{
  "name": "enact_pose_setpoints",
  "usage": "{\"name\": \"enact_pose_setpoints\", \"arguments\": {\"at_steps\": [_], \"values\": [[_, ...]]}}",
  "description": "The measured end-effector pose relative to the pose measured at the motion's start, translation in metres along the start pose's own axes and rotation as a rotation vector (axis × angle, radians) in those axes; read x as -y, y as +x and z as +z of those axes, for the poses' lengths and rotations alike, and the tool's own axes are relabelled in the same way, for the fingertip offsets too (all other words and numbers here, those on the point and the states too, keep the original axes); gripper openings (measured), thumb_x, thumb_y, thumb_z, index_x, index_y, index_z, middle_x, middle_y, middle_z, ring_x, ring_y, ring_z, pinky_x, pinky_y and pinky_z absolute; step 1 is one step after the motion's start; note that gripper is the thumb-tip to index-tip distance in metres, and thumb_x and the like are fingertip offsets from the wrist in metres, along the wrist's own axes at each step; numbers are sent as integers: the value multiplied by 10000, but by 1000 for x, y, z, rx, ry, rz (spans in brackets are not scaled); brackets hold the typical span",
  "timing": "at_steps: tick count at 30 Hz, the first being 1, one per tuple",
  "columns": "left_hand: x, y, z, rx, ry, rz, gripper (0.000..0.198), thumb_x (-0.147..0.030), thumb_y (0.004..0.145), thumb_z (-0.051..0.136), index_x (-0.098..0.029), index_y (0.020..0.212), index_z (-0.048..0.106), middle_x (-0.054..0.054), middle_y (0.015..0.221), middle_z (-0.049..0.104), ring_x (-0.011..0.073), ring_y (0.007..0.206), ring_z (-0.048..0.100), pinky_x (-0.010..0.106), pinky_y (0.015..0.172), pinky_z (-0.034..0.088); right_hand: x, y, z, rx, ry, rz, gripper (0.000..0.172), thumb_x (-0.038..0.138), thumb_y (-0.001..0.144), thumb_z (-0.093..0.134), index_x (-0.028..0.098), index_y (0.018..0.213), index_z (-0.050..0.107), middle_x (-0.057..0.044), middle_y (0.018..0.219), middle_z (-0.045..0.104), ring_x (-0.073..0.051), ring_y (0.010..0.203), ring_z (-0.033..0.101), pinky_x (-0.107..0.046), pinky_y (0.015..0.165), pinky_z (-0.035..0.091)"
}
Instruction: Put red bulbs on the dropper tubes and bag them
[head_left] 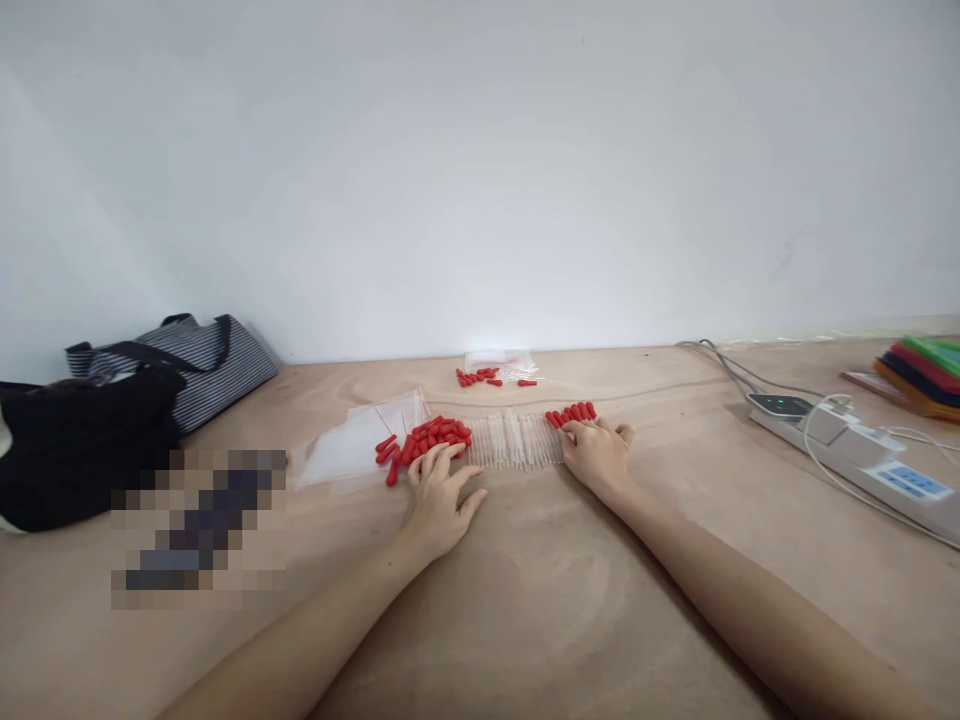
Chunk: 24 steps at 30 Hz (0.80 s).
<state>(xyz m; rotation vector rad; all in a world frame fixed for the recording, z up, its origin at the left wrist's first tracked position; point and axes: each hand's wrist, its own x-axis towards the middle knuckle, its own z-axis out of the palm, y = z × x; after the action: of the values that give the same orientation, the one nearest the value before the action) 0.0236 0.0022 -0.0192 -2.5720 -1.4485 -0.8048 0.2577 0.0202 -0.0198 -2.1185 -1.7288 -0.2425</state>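
Spread fingers of my left hand (439,500) rest at the near edge of a pile of red rubber dropper bulbs (435,438); nothing shows in its grasp. A row of thin clear glass tubes (514,440) lies side by side between my hands. At the row's right end, several red bulbs (577,412) stand in line at the tubes' far ends. My right hand (600,452) is over that end, fingers bent and drawn in just below the bulbs. What its fingertips pinch, if anything, is too small to make out.
Clear plastic bags (345,445) lie left of the pile. Farther back are loose red bulbs (472,377) and another clear bag (495,360). A striped bag (225,365) and black bag (97,450) stand left. Right are a power strip (885,460) with cables and coloured folders (922,370).
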Motion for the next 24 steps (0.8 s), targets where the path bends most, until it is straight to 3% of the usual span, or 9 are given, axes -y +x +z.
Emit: {"name": "enact_pose_setpoints", "arguments": {"at_steps": [7,12,18,24], "values": [[5,1,1,-66,48,-26,190,-284,719,581,-257,903,621,71,1161,495,290,1112,367,500,885,266,1,0,0,31,-18,11,269,301,790,401,206,723,644,-74,874,608,-219,896,484,-395,772,206],[17,23,-4,-170,121,-97,170,-291,738,561,-249,895,612,77,1109,520,289,1031,414,507,850,274,5,5,-7,129,-37,0,245,263,753,424,175,704,647,-123,877,603,-263,905,489,-410,755,245],[25,43,-5,-54,166,-12,81,-231,712,597,-231,788,624,74,1061,545,296,1023,417,498,832,280,13,13,-11,248,-108,0,236,217,757,427,124,797,641,-164,911,594,-294,921,498,-412,742,252],[26,41,-1,-76,127,11,65,-229,772,564,-224,786,627,37,918,614,236,905,500,429,776,314,17,15,-10,282,-134,24,255,225,780,419,123,843,645,-177,936,592,-295,944,487,-412,756,241]]}}
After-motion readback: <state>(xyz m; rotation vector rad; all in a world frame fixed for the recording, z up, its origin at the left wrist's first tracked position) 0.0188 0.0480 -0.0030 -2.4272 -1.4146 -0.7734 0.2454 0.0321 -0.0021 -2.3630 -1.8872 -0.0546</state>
